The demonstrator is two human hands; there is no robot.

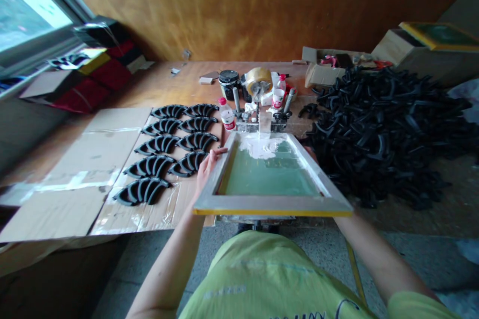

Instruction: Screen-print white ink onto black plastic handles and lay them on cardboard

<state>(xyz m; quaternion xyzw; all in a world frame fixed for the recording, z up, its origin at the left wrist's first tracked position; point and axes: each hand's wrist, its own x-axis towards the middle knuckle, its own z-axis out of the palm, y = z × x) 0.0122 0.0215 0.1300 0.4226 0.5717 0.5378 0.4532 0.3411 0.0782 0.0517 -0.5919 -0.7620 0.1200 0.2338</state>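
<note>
A screen printing frame (269, 203) with green mesh is held at its back by a metal hinge clamp (265, 122). White ink (264, 147) lies smeared over the far part of the mesh. My left hand (206, 169) grips the frame's left side, its fingers against the outer edge. At the opposite side, my right hand (311, 153) is mostly hidden behind the frame, so its grip does not show. Curved black ribbed parts (155, 144) lie in two columns on cardboard, left of my left hand. What lies under the frame is hidden.
A large heap of black parts (385, 129) covers the table's right side. Behind the frame stand red-capped bottles (227, 115), a dark tub (229, 84) and a tape roll (258, 79). Red boxes (84, 89) are at the left, and an open carton (325, 75) is at the back right.
</note>
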